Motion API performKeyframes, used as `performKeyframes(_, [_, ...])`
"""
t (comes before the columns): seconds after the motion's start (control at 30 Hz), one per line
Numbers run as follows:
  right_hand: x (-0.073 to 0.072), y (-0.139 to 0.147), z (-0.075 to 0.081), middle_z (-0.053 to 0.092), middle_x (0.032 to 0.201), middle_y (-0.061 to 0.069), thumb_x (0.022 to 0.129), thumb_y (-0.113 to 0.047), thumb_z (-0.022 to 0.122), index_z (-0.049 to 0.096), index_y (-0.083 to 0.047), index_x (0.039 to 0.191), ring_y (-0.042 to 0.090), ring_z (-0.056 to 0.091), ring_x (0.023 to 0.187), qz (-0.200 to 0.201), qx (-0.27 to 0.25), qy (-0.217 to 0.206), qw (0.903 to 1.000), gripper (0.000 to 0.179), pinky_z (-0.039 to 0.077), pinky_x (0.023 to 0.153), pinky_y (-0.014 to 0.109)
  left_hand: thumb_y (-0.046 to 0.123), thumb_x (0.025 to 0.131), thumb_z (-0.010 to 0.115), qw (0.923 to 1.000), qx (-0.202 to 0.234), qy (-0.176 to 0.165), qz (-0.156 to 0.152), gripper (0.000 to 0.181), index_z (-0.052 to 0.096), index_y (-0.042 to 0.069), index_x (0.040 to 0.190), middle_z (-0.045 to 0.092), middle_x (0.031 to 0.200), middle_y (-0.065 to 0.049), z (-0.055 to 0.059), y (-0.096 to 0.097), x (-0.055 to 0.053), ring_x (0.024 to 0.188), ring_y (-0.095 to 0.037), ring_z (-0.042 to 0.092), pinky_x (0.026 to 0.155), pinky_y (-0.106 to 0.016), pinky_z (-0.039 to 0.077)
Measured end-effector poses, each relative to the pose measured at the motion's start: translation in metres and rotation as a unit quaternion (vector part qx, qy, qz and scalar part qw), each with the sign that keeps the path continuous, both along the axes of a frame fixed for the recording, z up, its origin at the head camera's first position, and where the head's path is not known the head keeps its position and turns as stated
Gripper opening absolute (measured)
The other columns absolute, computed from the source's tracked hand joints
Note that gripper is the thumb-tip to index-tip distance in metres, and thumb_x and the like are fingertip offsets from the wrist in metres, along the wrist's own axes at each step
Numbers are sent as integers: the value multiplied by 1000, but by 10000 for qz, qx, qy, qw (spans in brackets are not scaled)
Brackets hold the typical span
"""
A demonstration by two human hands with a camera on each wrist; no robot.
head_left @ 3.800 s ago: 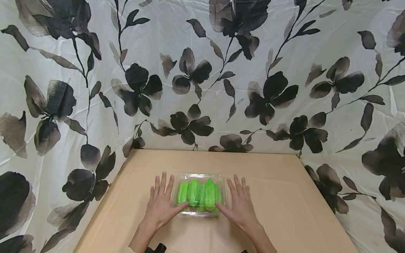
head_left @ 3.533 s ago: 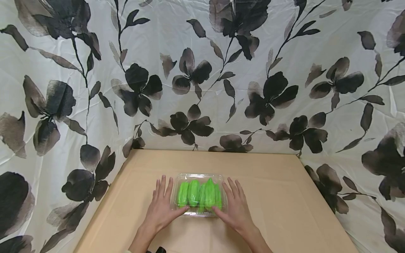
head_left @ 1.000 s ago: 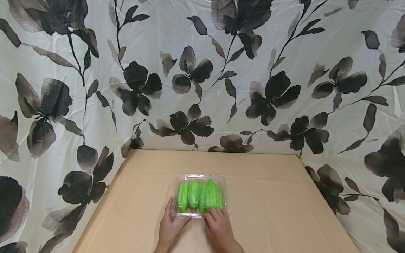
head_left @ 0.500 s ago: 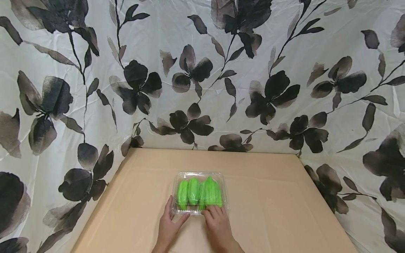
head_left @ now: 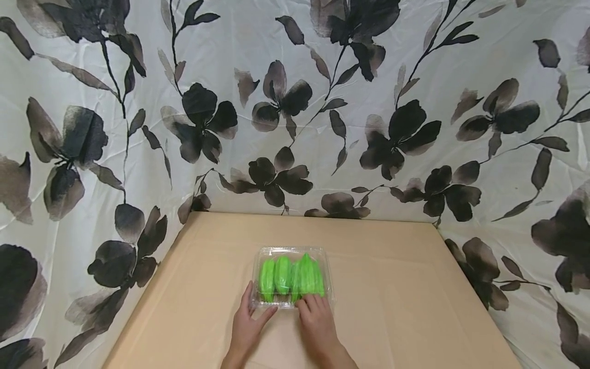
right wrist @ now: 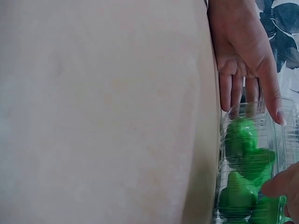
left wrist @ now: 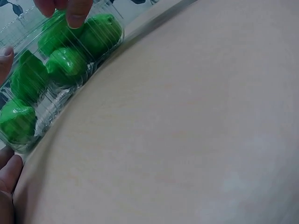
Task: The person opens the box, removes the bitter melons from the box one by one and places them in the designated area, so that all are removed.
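Observation:
A clear plastic clamshell container sits on the table, its lid down, with several bright green, ridged, elongated pieces inside. My left hand holds its front left corner, thumb along the front rim and fingers at the left side. In the right wrist view, that thumb lies over the rim while the other fingers stay lower at the wall. At the front right, my right hand has curled fingers pinching the lid's front edge. Its fingertips show above the front wall in the left wrist view.
The tan table top extends around the container on all sides. Behind it and along both sides hangs a white cloth printed with dark flowers.
Earlier both hands were spread flat beside the container; they have since drawn back to its front edge and taken hold. Over the last second the hands barely move, and the view tilts slightly.

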State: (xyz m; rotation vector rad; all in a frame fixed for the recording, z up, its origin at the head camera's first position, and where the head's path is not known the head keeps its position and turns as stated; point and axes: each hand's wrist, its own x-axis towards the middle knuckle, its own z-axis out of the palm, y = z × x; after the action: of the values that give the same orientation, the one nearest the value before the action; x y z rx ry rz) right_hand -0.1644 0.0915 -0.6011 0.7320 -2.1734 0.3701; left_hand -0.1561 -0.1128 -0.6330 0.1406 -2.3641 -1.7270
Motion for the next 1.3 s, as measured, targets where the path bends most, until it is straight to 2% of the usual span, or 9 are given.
performKeyframes(0.27, [-6,0,-3,58,84,0,72,4,67,63,-11,79,17,54,76,92,-225,7,9997,17,44,64,27,40,79,85,10000,25,46,16,98,31,18,158,38,161,-11,-1,-1,-2,143,-34,44,113,-44,47])
performKeyframes(0.4, [-7,1,-4,58,85,1,83,1,63,64,-10,80,17,53,77,158,-352,3,9993,11,45,64,26,42,79,84,10000,20,32,-2,98,30,20,158,37,161,-9,0,-1,-3,143,-33,44,114,-43,46])
performKeyframes(0.53, [-7,1,-5,57,84,0,91,-5,54,65,-9,82,16,51,76,91,-447,9,9990,14,44,64,25,43,81,83,10000,-34,8,-45,98,28,20,159,35,162,-11,0,-1,-3,142,-34,44,114,-44,45])
performKeyframes(0.73, [-6,1,-2,56,83,0,84,-4,60,64,-10,81,15,49,74,75,-502,-69,9987,8,42,63,25,42,81,82,10000,4,-2,-51,98,28,18,159,34,162,-12,-2,-1,-2,141,-36,45,115,-46,45])
performKeyframes(0.9, [-5,5,1,57,85,0,90,-7,61,65,-9,83,16,52,77,223,-585,-144,9979,9,45,66,26,43,82,81,10000,18,-17,-63,97,27,19,159,33,163,-12,-2,-1,-2,141,-37,45,115,-47,45])
performKeyframes(1.07, [-5,16,3,57,85,-2,85,-11,71,66,-10,83,15,54,78,267,-617,-219,9975,6,43,67,25,43,82,81,10000,21,-1,-52,97,28,17,159,33,162,-14,-2,-1,-1,141,-39,44,115,-47,44])
performKeyframes(1.13, [-5,20,4,57,85,-2,79,-11,74,66,-11,83,15,53,79,212,-583,-233,9978,9,42,67,25,43,83,81,10000,-22,3,-45,97,28,17,159,34,162,-14,-2,-1,-1,140,-40,45,114,-47,45])
performKeyframes(1.3, [-8,30,5,58,84,-2,79,-12,75,66,-12,82,16,54,79,55,-529,-203,9984,10,43,66,25,44,84,80,9999,-138,55,-17,94,29,17,159,35,161,-13,-2,-1,-1,139,-40,47,113,-48,47])
